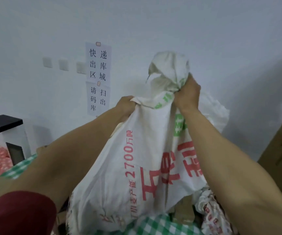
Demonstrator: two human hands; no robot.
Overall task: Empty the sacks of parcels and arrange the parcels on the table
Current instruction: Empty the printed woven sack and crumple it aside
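Sack hung mid-frame, both grips clenched tight on its bunched top: L hand, R hand. Risk imo: a hard shake could send parcels, btm centre, tumbling off the worktop.

Green-checked table carries brown parcels; a crumpled printed sack lies beside them.

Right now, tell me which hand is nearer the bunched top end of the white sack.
Right. The right hand grips the white sack directly under its bunched top end, touching it. The left hand grips a fold lower and to the left, apart from it.
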